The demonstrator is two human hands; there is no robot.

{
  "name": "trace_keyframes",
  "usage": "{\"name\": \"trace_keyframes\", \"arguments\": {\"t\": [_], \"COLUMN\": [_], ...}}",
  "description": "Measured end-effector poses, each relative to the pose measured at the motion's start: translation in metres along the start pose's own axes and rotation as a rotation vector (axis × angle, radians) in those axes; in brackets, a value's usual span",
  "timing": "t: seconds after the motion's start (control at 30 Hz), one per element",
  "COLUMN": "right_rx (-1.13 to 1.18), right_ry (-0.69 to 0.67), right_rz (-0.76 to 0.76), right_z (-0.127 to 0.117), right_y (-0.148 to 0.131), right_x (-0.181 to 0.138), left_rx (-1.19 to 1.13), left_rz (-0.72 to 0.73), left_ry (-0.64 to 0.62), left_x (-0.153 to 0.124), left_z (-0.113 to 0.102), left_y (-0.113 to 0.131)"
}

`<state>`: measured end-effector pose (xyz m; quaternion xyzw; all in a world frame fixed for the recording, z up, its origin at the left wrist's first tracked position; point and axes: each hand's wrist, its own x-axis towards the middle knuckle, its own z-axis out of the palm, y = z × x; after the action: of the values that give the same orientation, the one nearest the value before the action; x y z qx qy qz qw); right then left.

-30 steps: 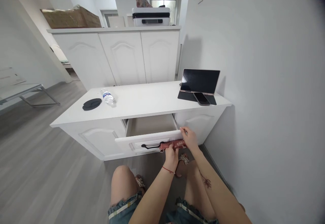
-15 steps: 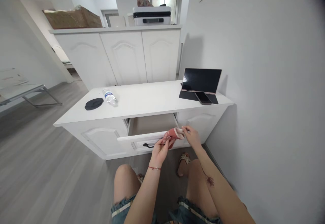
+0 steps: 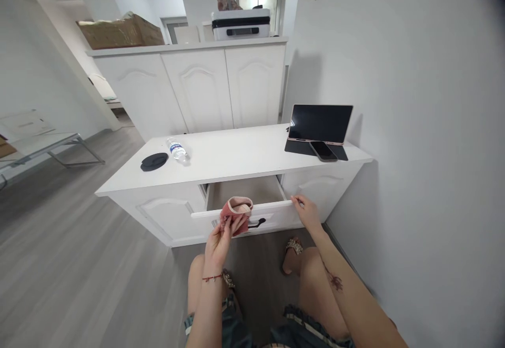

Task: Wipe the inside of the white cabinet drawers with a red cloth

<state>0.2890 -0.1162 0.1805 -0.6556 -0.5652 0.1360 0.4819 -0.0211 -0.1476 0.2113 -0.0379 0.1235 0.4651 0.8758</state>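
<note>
My left hand (image 3: 218, 240) pinches a small pink-red cloth (image 3: 235, 215) and holds it up in front of the open drawer (image 3: 272, 212) of a low white cabinet (image 3: 232, 154). The cloth hangs over the drawer's front edge near the black handle (image 3: 256, 225). My right hand (image 3: 305, 211) rests on the drawer's right front corner, fingers curled on the edge. The drawer's inside looks bare as far as it shows.
On the cabinet top lie a black round lid (image 3: 153, 161), a water bottle on its side (image 3: 177, 149), a tablet on a stand (image 3: 320, 125) and a phone (image 3: 323, 150). A tall white cupboard (image 3: 189, 87) stands behind, a wall at right, a glass table (image 3: 43, 142) at left.
The cloth was stretched between both hands below the drawer front. My right hand let go of it and moved to the drawer edge. My left hand raised the cloth leftward.
</note>
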Motion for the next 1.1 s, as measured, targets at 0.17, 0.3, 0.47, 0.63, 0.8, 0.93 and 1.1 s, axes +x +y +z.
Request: {"name": "trace_keyframes", "arguments": {"t": [0.17, 0.3, 0.47, 0.63, 0.8, 0.93, 1.1], "right_rx": [-0.005, -0.015, -0.033, -0.038, -0.036, -0.06, -0.063], "right_ry": [-0.008, 0.003, 0.01, 0.025, 0.038, 0.055, 0.12], "right_rz": [0.005, 0.002, -0.004, 0.0, -0.027, -0.039, -0.097], "right_z": [0.002, 0.003, 0.003, 0.003, 0.004, 0.007, 0.011], "right_y": [0.004, 0.005, 0.001, 0.0, 0.002, 0.004, 0.004], "right_x": [0.0, -0.001, -0.002, -0.002, -0.002, -0.003, -0.006], "left_rx": [0.058, 0.042, 0.088, 0.114, 0.099, 0.166, 0.242], "left_rz": [0.067, 0.123, 0.139, 0.218, 0.422, 0.466, 0.446], "left_ry": [-0.013, -0.033, -0.065, -0.113, -0.168, -0.239, -0.237], "left_x": [-0.022, -0.038, -0.052, -0.063, -0.079, -0.102, -0.123], "left_z": [-0.005, -0.012, -0.02, -0.036, -0.065, -0.073, -0.072], "left_y": [0.022, 0.037, 0.055, 0.071, 0.086, 0.082, 0.056]}}
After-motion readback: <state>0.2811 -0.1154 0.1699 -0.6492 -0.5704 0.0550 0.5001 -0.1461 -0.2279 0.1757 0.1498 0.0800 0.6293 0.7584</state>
